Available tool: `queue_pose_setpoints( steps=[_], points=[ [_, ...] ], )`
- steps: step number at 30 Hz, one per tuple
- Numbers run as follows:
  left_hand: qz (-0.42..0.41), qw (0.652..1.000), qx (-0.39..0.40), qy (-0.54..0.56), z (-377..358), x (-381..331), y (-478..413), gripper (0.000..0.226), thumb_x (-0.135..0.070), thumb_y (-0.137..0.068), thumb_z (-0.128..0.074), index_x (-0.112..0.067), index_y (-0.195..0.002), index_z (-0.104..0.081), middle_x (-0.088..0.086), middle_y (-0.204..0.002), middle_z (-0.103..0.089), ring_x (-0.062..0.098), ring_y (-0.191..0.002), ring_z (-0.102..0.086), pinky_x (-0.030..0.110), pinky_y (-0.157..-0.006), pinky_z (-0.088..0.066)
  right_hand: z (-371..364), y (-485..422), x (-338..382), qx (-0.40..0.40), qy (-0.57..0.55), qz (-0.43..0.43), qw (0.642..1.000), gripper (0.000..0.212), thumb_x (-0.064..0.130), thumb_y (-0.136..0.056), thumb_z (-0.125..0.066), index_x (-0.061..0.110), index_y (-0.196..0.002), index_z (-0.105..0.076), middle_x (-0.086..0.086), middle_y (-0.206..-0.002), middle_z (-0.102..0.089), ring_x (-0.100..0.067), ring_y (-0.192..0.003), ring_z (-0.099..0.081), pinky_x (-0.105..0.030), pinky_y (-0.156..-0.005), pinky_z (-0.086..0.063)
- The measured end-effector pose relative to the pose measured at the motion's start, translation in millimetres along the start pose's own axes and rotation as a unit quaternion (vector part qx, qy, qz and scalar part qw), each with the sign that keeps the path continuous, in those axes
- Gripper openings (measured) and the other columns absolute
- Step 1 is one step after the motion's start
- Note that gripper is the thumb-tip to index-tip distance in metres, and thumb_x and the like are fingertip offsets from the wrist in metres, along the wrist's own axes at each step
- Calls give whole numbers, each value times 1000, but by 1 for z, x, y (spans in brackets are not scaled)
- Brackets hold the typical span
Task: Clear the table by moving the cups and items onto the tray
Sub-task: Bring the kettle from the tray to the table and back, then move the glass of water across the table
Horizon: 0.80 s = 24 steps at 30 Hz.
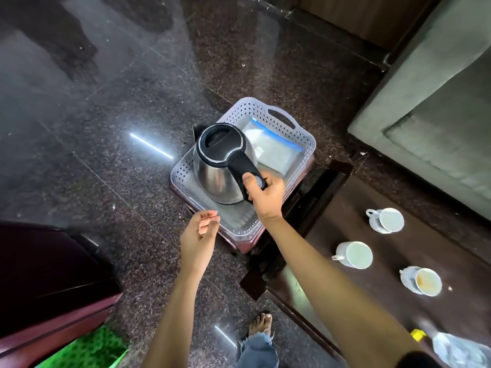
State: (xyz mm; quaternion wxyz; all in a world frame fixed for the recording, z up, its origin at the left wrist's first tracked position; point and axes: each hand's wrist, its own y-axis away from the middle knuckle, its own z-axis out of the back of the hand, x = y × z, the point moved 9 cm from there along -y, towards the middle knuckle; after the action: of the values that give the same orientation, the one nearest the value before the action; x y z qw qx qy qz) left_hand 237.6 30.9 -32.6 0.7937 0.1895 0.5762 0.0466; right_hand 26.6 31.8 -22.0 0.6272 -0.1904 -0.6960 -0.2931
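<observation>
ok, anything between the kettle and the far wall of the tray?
Yes, in the head view: a clear zip bag lies flat between the kettle and the tray wall.

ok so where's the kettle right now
In the head view's centre, the kettle is in the perforated tray, beside a plastic bag, its handle gripped by the right hand.

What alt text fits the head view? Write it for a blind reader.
A right hand holds a steel kettle by its handle in a white perforated tray beside a plastic bag; the left hand hovers empty. Three cups remain on the dark table.
</observation>
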Motion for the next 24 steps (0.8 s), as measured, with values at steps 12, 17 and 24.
queue_pose_setpoints(
  steps=[12, 17, 24],
  points=[
    [-7, 996, 77, -45, -71, -12, 25, 17, -11, -90, -59, -20, -103, -65, -11, -99, -70, -6, -91, -64, 15, -81, -47, 22, 14, 31, 102, 147, 45, 983, 40, 58, -76, -62, 20, -87, -60, 3, -80, -61, -10, -73, -57, -24, -67, -48],
    [-37, 983, 169, -61, -138, -27, 51, 14, -12, -93, -57, -20, -103, -63, -7, -100, -70, -1, -95, -64, 10, -79, -47, 121, 32, 50, -31, 225, 110, 968, 42, 51, -82, -60, 16, -106, -61, 3, -105, -57, -14, -106, -51, -27, -93, -42],
    [-77, 941, 305, -122, -254, -40, 120, 14, -17, -93, -58, -22, -105, -64, -8, -101, -70, 1, -97, -64, 18, -87, -47, 282, 92, 65, -205, 287, 110, 929, 36, 37, -84, -64, 13, -110, -57, -2, -113, -52, -16, -111, -45, -18, -94, -38]
  ],
)
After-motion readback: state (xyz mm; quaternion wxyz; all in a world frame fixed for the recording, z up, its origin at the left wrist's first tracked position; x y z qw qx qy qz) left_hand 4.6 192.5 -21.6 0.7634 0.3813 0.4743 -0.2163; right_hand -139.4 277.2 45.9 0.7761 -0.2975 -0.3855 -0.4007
